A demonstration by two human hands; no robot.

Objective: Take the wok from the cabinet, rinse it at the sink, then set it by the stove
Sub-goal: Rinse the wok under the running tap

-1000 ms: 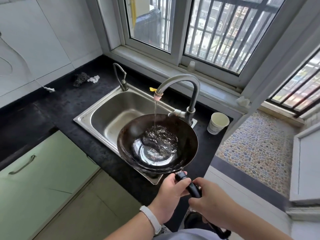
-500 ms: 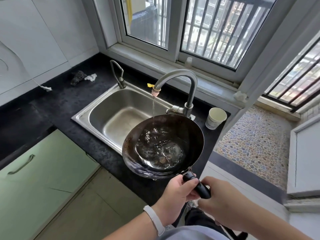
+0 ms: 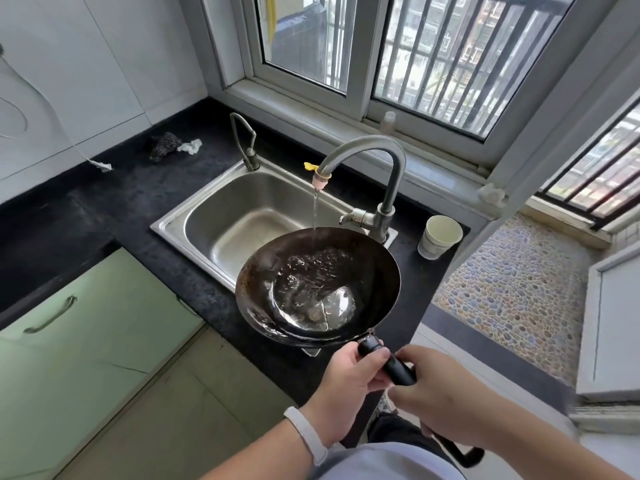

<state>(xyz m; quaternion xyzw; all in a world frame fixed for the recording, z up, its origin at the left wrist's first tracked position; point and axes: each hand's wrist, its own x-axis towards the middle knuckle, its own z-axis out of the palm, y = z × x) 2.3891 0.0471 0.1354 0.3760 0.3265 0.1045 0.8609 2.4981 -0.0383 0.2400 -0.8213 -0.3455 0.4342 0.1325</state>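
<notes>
A dark round wok (image 3: pixel 374 271) hangs over the near right corner of the steel sink (image 3: pixel 221 216), with water pooled and rippling in its bowl. A thin stream falls into it from the curved grey faucet (image 3: pixel 367 150). My left hand (image 3: pixel 346 386) grips the black handle (image 3: pixel 398 367) just behind the bowl. My right hand (image 3: pixel 446 400) holds the same handle further back, and the handle's far end sticks out below my right wrist. The stove is out of sight.
A white paper cup (image 3: pixel 439 237) stands on the black counter (image 3: pixel 104 216) right of the faucet. A dark scrubber and a white rag (image 3: pixel 175 147) lie at the back left. Green cabinet doors (image 3: pixel 69 327) sit below the counter. A barred window (image 3: pixel 415 53) runs behind the sink.
The wok has shifted a little right and toward me while the water keeps running into it. The pooled water has sloshed toward the near side. Both hands keep their hold.
</notes>
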